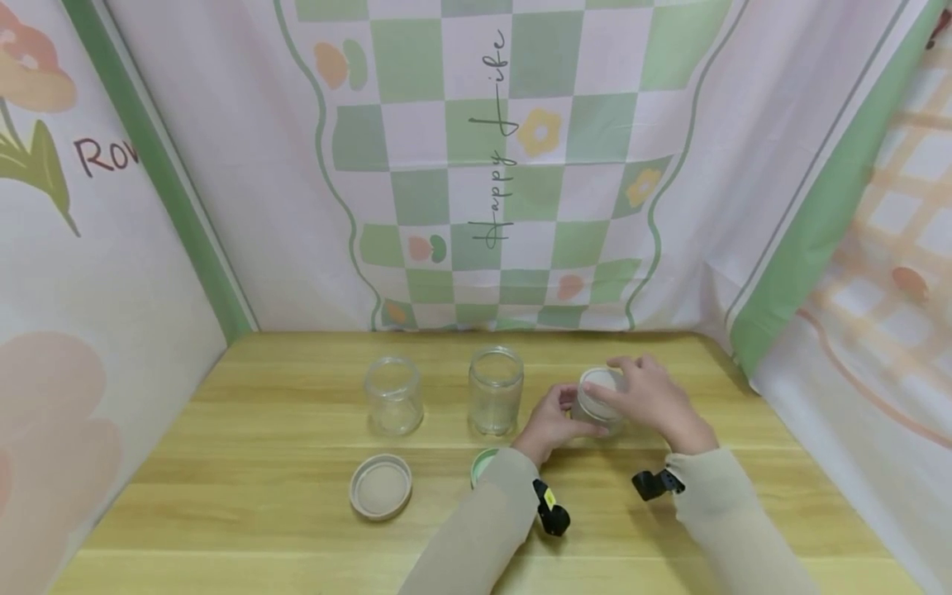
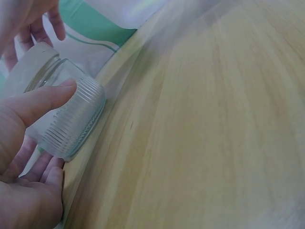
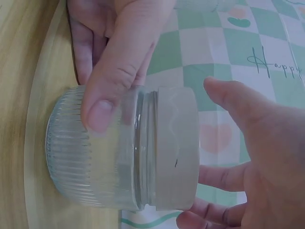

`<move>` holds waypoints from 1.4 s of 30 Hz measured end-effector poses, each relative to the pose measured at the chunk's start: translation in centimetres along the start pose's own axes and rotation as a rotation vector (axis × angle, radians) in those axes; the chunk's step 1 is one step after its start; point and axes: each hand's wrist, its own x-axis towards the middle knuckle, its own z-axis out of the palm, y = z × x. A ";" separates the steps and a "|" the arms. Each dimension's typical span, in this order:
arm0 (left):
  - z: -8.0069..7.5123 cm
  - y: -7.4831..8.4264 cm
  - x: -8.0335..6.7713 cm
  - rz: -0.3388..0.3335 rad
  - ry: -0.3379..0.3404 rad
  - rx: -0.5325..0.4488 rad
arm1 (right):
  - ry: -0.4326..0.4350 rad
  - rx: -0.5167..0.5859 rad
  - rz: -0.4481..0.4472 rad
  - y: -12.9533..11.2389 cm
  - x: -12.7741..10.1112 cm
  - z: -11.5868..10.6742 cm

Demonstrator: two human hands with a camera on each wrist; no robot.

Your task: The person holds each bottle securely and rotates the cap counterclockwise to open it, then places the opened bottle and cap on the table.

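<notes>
A ribbed glass jar (image 1: 599,416) stands right of centre on the wooden table (image 1: 245,512), with a white lid (image 1: 599,388) on its mouth. My left hand (image 1: 568,406) grips the jar's body from the left; in the left wrist view its thumb (image 2: 45,101) and fingers (image 2: 40,169) wrap the ribbed glass (image 2: 88,109). My right hand (image 1: 616,387) lies over the lid from the right. The right wrist view shows its fingers (image 3: 217,177) curled round the white lid (image 3: 176,152), with the thumb (image 3: 228,98) close beside the rim.
Two open glass jars stand left of the held one, a short jar (image 1: 392,405) and a taller jar (image 1: 495,401). A beige lid (image 1: 381,487) lies in front of them. A green lid (image 1: 483,464) peeks from under my left sleeve. Cloth walls enclose three sides.
</notes>
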 end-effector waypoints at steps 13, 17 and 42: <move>0.0 -0.1 0.1 -0.005 0.000 -0.012 | -0.007 -0.021 -0.006 0.0 0.0 0.5; 0.0 -0.2 0.1 -0.006 -0.002 -0.010 | -0.014 -0.019 -0.014 -0.2 -0.1 0.3; -0.1 -0.3 0.4 -0.005 0.002 -0.012 | -0.054 0.109 -0.187 0.8 0.2 0.1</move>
